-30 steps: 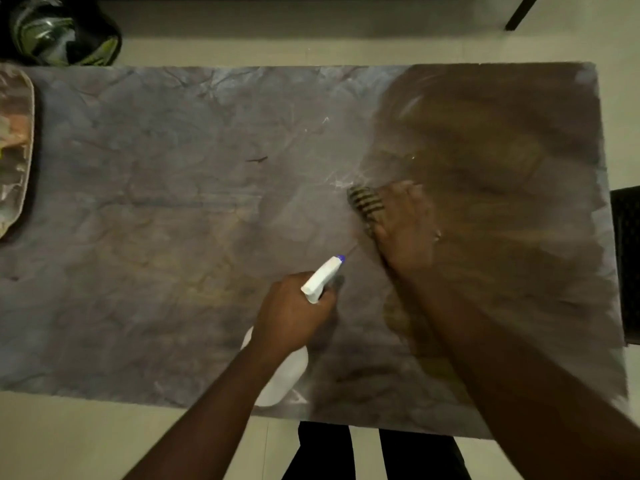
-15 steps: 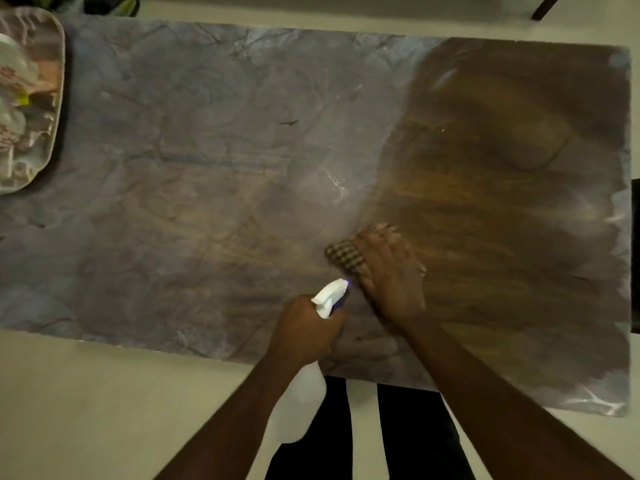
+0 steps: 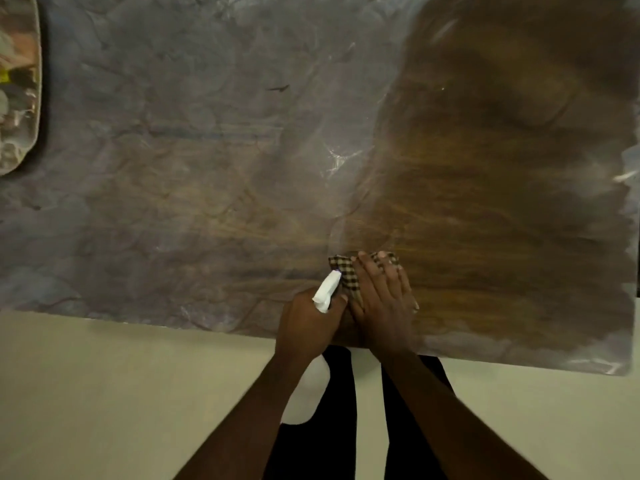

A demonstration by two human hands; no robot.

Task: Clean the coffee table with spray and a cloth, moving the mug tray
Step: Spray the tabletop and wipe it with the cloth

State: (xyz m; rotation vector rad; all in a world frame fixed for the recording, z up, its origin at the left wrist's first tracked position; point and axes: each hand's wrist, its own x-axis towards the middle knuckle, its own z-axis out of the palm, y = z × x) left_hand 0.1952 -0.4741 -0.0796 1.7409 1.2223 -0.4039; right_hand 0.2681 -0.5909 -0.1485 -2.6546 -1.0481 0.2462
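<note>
Cloth (image 3: 346, 276) mostly under right hand (image 3: 381, 306) — tray (image 3: 20, 98) cut off.

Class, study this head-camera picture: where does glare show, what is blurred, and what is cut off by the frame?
Head view: dim light, white glare streaks mid coffee table and at its right edge; the tray is blurred and cropped at left; the right hand on the checked cloth is slightly soft; the spray bottle looks overexposed.

home living area: low coffee table (image 3: 207, 150) with plastic-covered wood top, pale tiled floor (image 3: 104, 393), mug tray (image 3: 20, 98) at its far-left edge.
</note>
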